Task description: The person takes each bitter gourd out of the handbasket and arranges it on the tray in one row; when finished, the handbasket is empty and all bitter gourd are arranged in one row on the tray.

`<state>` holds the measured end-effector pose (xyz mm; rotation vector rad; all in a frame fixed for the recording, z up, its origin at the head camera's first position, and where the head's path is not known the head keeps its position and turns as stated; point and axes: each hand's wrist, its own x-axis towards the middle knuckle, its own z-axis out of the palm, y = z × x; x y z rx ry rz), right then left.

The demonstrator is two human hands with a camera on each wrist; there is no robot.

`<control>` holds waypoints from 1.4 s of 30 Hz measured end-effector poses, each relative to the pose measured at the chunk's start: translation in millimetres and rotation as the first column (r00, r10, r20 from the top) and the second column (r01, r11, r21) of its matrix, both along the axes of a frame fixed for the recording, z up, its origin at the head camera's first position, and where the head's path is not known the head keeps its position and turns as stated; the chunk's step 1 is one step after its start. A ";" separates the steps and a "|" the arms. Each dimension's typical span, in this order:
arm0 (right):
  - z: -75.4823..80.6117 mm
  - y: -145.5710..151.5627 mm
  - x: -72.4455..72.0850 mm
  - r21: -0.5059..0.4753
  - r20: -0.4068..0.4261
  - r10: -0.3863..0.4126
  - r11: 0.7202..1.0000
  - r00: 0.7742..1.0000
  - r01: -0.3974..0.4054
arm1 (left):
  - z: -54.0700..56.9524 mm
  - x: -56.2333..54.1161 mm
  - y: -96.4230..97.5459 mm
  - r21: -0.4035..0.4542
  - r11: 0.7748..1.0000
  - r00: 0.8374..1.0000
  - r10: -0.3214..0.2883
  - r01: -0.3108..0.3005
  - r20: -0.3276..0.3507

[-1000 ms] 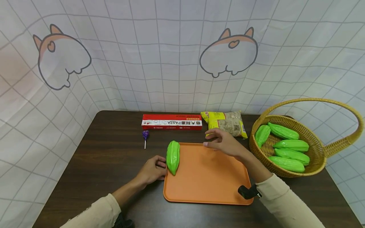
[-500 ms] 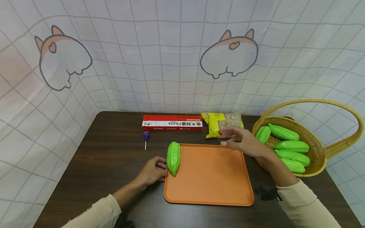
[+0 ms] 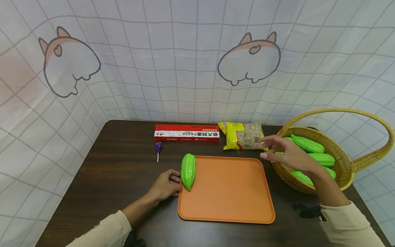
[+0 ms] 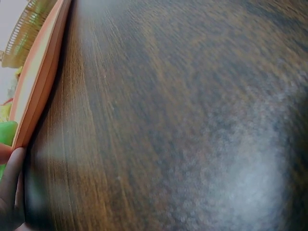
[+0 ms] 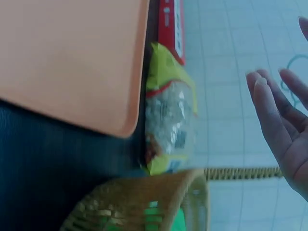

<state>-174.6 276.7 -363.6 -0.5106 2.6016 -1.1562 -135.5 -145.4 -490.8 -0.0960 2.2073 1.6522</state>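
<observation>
My left hand point(image 3: 166, 185) touches the left rim of an orange tray point(image 3: 228, 192) with its fingertips. Beside those fingers, a bright green ridged bitter melon point(image 3: 188, 171) lies along the tray's left side. In the left wrist view, fingertips point(image 4: 18, 154) meet the tray's outer edge. Over the near left part of a wicker basket point(image 3: 344, 171) hovers my right hand point(image 3: 287, 152), holding nothing, its fingers loosely bent and spread. Several more bitter melons point(image 3: 308, 144) lie in the basket, partly covered by this hand and forearm.
Along the table's back lie a red pasta box point(image 3: 186, 133) and a yellow food packet point(image 3: 243, 136). A purple lollipop point(image 3: 158, 147) sits in front of the box. The basket's tall handle point(image 3: 339, 110) arches up at the right. A gridded curtain point(image 3: 172, 61) hangs behind.
My right hand has moved right, from above the tray's far edge past the yellow packet to the basket. The left hand and the bitter melon on the tray have stayed put.
</observation>
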 end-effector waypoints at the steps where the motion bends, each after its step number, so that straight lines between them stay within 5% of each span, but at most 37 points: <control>1: 0.3 3.8 0.3 0.013 -0.006 -0.001 1.000 1.000 0.001 | -0.1 0.1 0.0 0.001 1.000 1.000 0.000 0.000 0.000; 11: 6.1 47.7 -1.5 -0.024 0.068 -0.024 0.999 0.997 0.026 | -0.6 0.5 1.4 0.013 1.000 1.000 -0.001 0.001 0.000; 18: 3.4 76.9 -12.4 0.036 0.075 -0.089 0.996 0.993 0.087 | -0.8 -0.3 1.1 0.004 1.000 1.000 -0.002 0.002 0.000; 29: 4.0 103.1 -39.1 0.193 0.093 -0.141 0.974 0.986 0.121 | -2.0 -3.0 0.9 -0.002 1.000 1.000 -0.007 0.007 -0.002; 42: -5.1 109.8 -68.4 0.260 0.247 -0.155 0.962 0.956 0.089 | 0.0 -1.4 -0.7 -0.007 1.000 1.000 -0.005 0.005 0.002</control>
